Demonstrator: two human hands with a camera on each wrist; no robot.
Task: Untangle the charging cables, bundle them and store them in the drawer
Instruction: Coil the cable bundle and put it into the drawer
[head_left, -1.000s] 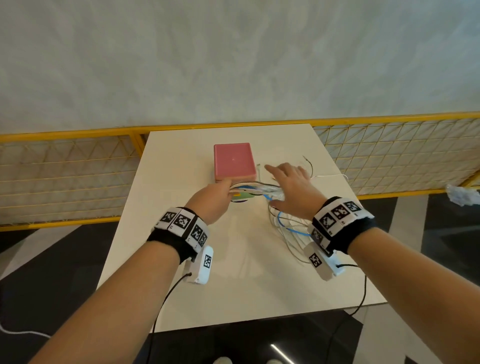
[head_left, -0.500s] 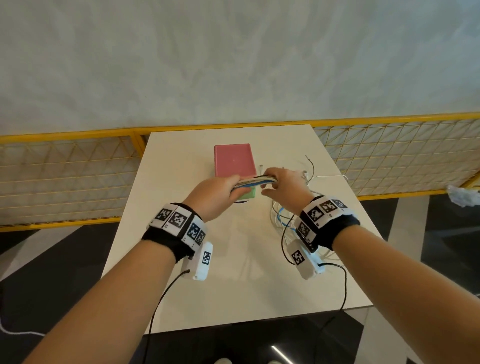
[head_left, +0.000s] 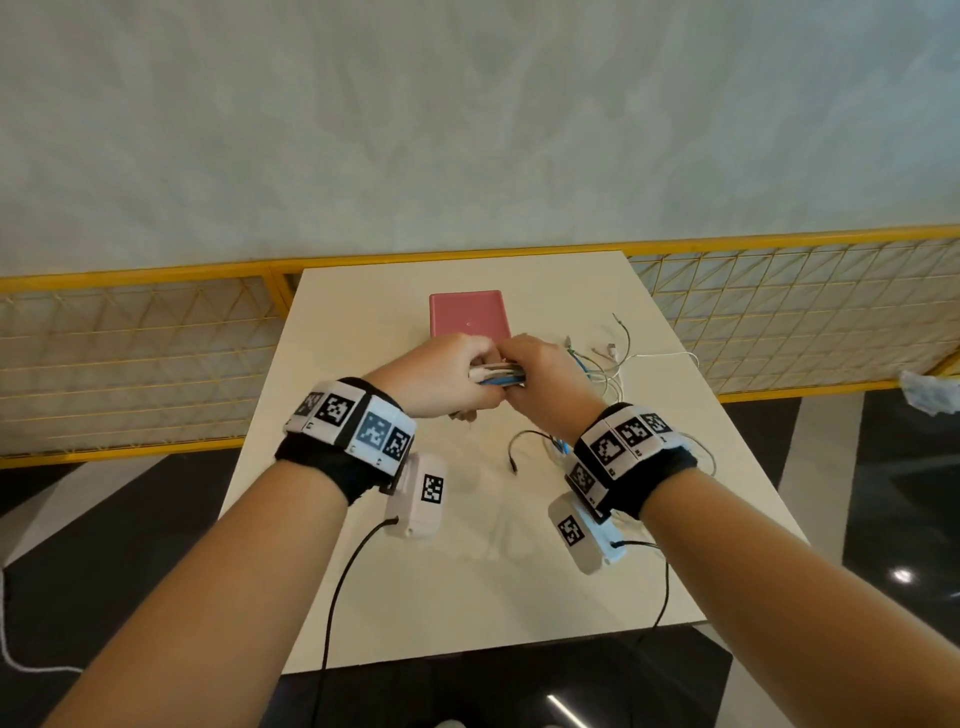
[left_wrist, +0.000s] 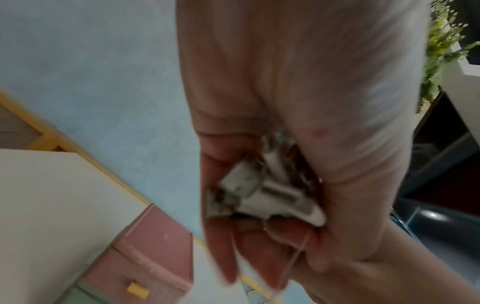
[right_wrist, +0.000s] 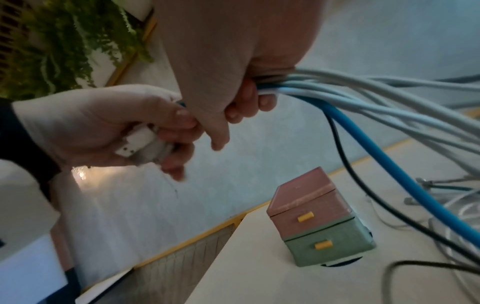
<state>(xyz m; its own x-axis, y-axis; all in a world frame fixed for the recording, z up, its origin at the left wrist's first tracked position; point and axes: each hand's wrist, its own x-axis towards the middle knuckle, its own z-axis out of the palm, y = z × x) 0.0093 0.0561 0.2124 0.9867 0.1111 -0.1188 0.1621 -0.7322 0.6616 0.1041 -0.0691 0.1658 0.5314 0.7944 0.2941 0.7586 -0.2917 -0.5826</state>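
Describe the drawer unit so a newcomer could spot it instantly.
On the cream table, look toward the far edge, just beyond the two hands. The drawer unit is a small box of two stacked drawers, pink above green, each with a yellow handle. Everything else near it is loose cable.

**Even daylight overhead, smeared wrist views**

From my seat the head view is bright and evenly lit, with soft, faint shadows under the wrists on the table (head_left: 363, 597) and small glints on the dark floor (head_left: 904, 576). The yellow rail (head_left: 156, 275) bows with wide-angle distortion. My left wrist view is motion-blurred, the left hand (left_wrist: 298, 123) washed pale. The right wrist view is dimmer, its cables (right_wrist: 389, 98) soft and streaked near the edge.
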